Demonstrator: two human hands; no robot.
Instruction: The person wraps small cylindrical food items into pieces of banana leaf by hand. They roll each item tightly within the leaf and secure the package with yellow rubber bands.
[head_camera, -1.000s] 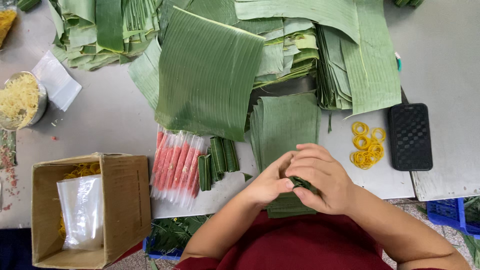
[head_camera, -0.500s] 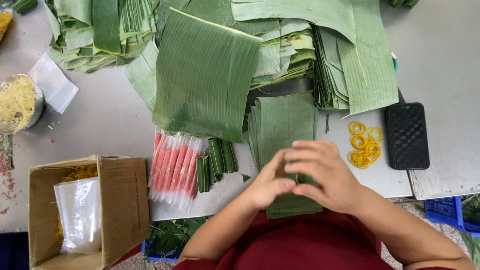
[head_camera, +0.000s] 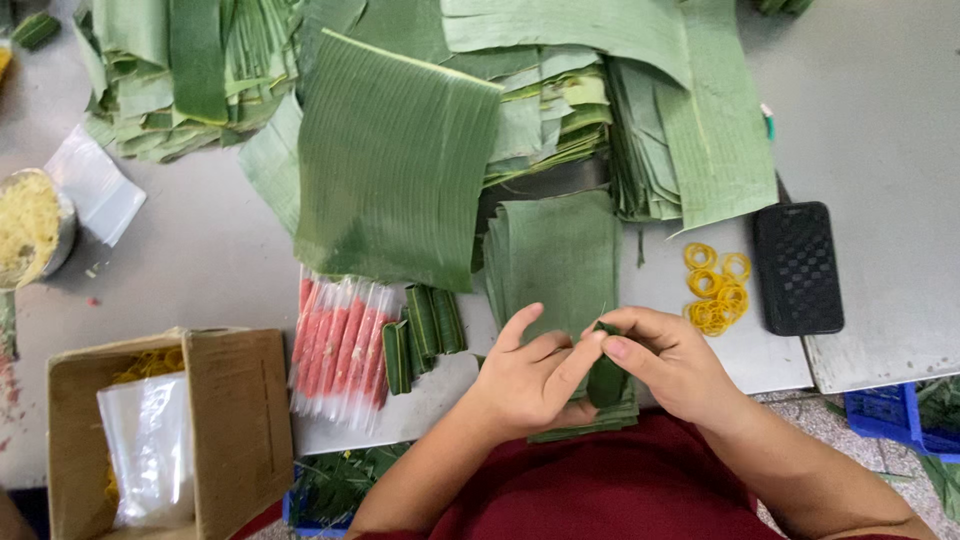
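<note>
Both my hands meet at the near table edge around a small rolled green leaf packet (head_camera: 606, 380). My left hand (head_camera: 530, 375) presses it from the left with the index finger stretched across. My right hand (head_camera: 670, 360) pinches its top from the right. Under them lies a stack of cut leaf squares (head_camera: 555, 255). Left of my hands sit a few finished leaf rolls (head_camera: 425, 330) and a bundle of pink sticks in clear wrappers (head_camera: 340, 340). Yellow rubber bands (head_camera: 718, 290) lie to the right.
A big banana leaf sheet (head_camera: 395, 165) and piles of leaves (head_camera: 600, 110) cover the far table. A black phone (head_camera: 797, 267) lies at right. A cardboard box (head_camera: 200, 420) with a plastic bag stands near left, a bowl of yellow shreds (head_camera: 30, 230) beyond it.
My hands have opened out from a tight clasp; the left fingers now stretch over the packet while the right hand pinches it. The camera view shifted slightly.
</note>
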